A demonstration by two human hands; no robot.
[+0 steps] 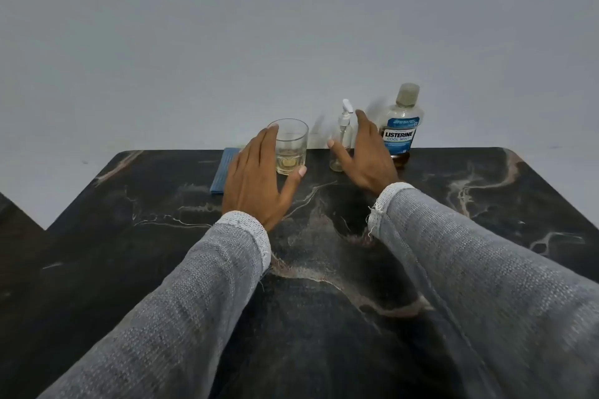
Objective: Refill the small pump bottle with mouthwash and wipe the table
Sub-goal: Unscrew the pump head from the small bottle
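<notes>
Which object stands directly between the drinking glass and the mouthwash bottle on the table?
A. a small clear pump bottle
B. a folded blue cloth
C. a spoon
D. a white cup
A: the small pump bottle, clear with a white pump head, stands upright between the glass and the mouthwash bottle; the blue cloth lies left of the glass.

Only one view is given, taken from a camera worn on the person's head. It is aimed forward and down, toward 12 o'clock, over the dark tabletop (486, 204). The sleeves are seen close, coming in from 5 and 7 o'clock. The far edge and a plain wall are seen beyond.
</notes>
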